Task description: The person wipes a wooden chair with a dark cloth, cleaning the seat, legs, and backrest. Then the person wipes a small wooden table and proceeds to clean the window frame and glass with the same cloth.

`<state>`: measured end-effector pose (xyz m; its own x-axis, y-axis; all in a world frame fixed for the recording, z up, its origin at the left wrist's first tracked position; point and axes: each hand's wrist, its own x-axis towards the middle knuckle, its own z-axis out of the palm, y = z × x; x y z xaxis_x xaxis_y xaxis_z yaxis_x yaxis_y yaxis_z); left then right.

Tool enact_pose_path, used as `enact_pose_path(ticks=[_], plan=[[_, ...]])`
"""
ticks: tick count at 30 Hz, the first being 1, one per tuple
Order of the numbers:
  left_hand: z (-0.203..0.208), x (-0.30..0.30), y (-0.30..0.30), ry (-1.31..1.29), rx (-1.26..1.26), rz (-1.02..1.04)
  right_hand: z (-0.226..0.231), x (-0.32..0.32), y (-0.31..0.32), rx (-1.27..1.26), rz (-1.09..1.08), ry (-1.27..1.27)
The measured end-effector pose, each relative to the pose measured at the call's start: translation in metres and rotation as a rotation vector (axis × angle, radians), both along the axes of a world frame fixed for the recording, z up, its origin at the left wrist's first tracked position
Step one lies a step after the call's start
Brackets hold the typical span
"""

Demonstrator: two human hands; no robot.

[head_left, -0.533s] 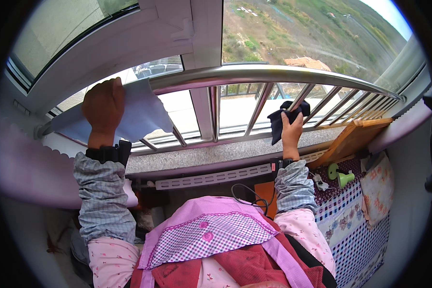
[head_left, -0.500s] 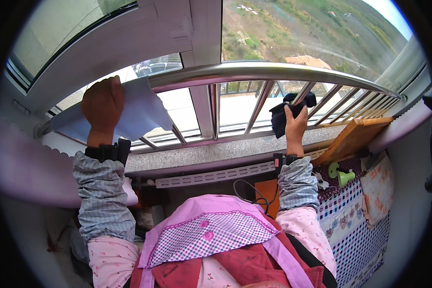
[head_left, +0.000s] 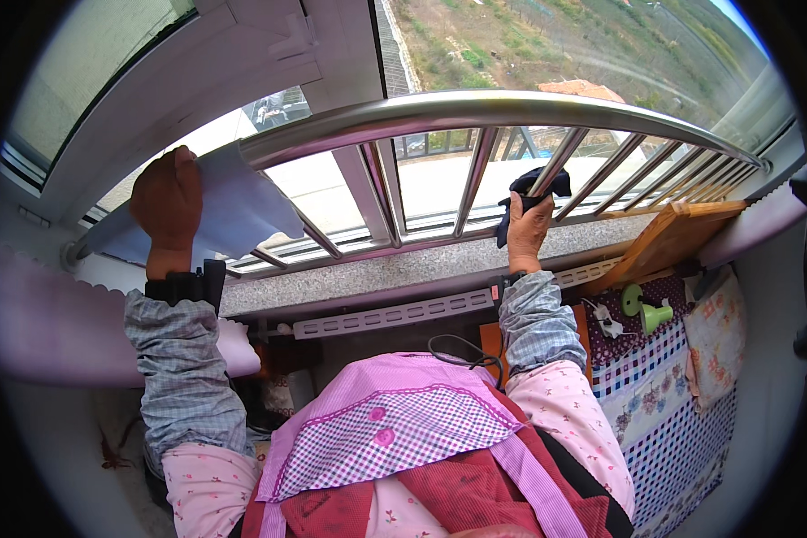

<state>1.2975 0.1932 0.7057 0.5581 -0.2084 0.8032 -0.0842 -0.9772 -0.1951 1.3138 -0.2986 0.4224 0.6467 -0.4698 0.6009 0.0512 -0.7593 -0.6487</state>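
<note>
A metal railing (head_left: 403, 115) with upright bars runs across the window in front of me. Over its left end hangs a pale blue-grey cloth (head_left: 242, 211). My left hand (head_left: 169, 202) is closed around the top rail there, with the cloth under its grip. To the right, my right hand (head_left: 529, 224) has a dark cloth (head_left: 554, 182) wrapped about one upright bar (head_left: 558, 161). Its fingers are closed on that cloth, partly hidden behind the bar.
Below the railing lies a speckled stone sill (head_left: 368, 266), with a white radiator (head_left: 394, 314) under it. A wooden board (head_left: 659, 242) leans at the right. Beside it, a green lamp (head_left: 655, 316) and a floral pillow (head_left: 715, 336) rest on patterned fabric. A pink curtain (head_left: 72, 323) hangs left.
The dark cloth and my right hand have slid a little lower along the bar. The view has shifted slightly; my left hand keeps its hold on the rail.
</note>
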Motion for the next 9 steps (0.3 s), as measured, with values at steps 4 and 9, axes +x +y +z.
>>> enact_pose_path(ticks=[4,9], plan=[[0.001,0.000,-0.004,-0.022,-0.022,-0.017,-0.029,-0.014,-0.002,-0.120,-0.070,0.215],[-0.001,0.003,0.005,-0.010,-0.002,0.006,-0.002,-0.020,-0.018,0.173,0.081,0.756]])
